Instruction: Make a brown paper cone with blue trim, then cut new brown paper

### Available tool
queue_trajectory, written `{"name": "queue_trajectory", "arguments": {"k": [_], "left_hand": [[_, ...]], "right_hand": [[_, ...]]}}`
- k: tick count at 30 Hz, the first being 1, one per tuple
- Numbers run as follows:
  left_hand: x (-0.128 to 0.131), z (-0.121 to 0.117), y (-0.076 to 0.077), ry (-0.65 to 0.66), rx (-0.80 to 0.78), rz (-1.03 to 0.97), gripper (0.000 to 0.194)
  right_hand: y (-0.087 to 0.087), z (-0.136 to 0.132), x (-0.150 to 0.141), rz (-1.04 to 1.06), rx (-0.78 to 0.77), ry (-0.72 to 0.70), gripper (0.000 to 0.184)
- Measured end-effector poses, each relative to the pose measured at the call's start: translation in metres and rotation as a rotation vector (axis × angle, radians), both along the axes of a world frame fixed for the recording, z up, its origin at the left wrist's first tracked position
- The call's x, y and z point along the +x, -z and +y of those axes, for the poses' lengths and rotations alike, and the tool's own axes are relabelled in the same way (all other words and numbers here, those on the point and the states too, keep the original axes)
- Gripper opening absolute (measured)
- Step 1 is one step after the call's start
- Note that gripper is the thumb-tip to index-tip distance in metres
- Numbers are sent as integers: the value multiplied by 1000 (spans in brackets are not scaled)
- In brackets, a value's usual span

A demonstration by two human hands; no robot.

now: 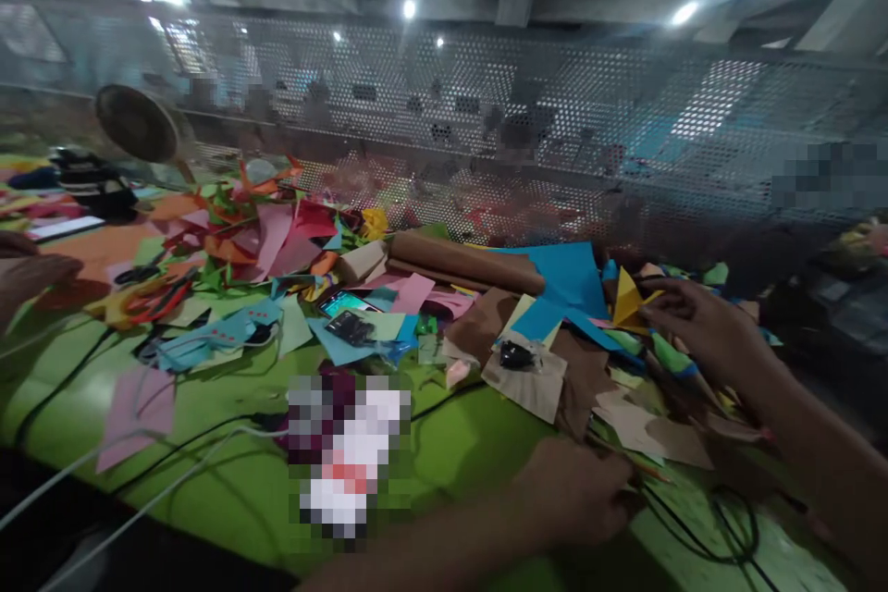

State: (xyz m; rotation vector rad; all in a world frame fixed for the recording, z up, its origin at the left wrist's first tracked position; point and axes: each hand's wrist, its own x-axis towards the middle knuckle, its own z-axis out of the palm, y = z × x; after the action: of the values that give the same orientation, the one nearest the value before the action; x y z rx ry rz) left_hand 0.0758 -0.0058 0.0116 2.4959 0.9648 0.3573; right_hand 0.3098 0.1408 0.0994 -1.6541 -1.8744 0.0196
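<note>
My right hand [704,319] reaches over the right side of the paper heap, its fingers pinching a yellow folded paper [626,303] that stands up in a pointed shape. Lower and nearer, my left hand [583,492] is closed above the green tabletop [236,490]. A thin pencil-like stick [642,465] shows beside its fingertips; blur hides whether they grip it. Brown paper scraps [648,430] lie just beyond that hand. Close to the yellow paper are a blue paper sheet [573,277] and a green-and-blue paper piece [672,355].
A phone [361,458] lies at front centre among white and black cables [173,486]. Scissors with orange handles [163,296] sit left of the coloured scraps. Another person's hand [34,273] enters at left. A perforated metal screen [450,129] borders the table behind.
</note>
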Motion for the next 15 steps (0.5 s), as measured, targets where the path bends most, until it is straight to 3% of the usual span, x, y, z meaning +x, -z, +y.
{"name": "queue_trajectory", "arguments": {"k": [6, 15], "left_hand": [[-4, 3, -4, 43, 49, -14, 34], [4, 6, 5, 87, 22, -24, 32]], "right_hand": [[1, 6, -68, 34, -92, -198, 46], [24, 20, -182, -127, -119, -504, 36]]}}
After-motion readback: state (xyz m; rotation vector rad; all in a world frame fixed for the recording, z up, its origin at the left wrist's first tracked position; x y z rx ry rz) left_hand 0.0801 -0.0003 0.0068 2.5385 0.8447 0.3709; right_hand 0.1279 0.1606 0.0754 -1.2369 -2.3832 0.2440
